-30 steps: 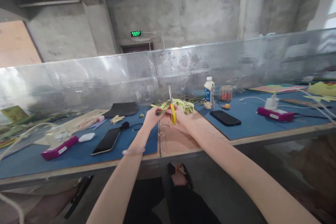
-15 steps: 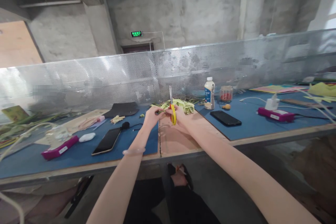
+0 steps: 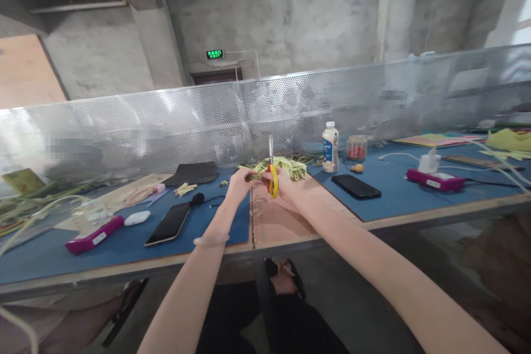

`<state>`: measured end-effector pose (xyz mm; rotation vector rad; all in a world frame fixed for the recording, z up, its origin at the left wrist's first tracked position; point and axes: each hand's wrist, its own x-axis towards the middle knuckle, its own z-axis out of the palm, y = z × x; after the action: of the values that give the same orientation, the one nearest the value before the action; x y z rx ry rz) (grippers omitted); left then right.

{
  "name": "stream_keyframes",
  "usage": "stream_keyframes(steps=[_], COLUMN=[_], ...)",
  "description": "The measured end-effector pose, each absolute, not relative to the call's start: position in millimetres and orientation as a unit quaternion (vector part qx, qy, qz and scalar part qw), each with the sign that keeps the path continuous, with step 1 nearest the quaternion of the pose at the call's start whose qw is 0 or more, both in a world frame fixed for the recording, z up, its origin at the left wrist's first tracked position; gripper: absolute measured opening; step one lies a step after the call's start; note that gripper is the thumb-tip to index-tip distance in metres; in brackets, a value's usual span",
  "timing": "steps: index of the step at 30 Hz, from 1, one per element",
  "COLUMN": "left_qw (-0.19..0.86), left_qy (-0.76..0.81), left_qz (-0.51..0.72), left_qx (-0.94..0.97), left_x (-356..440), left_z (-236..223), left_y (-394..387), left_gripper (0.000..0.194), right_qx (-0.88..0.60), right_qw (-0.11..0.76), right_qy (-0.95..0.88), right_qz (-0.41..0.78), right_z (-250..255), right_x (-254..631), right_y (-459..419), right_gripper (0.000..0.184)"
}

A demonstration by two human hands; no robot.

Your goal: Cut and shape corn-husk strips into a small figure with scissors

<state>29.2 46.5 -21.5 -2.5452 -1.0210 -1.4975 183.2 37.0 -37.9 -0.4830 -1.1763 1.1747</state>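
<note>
Yellow-and-red-handled metal scissors point(image 3: 271, 169) point upward in your grasping right hand point(image 3: 284, 181), before pale-green leafy strips point(image 3: 295, 167); whether your left hand point(image 3: 239, 183) grips anything is unclear. A loosened hold could swing the scissors against that hand.

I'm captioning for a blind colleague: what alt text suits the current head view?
At a table, a person's right hand holds yellow-handled scissors close beside the left hand; anything between the hands is too small to tell. Beyond lies a heap of pale green strips, with one phone to the left and another phone and a bottle to the right.
</note>
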Motion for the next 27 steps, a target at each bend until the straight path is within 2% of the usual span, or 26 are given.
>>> stream_keyframes(steps=[27], left_qw=[0.005], left_qy=[-0.329], left_qz=[-0.476], left_qx=[-0.815], left_x=[28.6], left_z=[-24.7], left_y=[49.9], left_gripper=[0.021], right_qx=[-0.253], right_qw=[0.645], right_qy=[-0.495], right_qz=[0.525], right_z=[-40.6], right_x=[185.6], right_y=[52.6], right_gripper=[0.025])
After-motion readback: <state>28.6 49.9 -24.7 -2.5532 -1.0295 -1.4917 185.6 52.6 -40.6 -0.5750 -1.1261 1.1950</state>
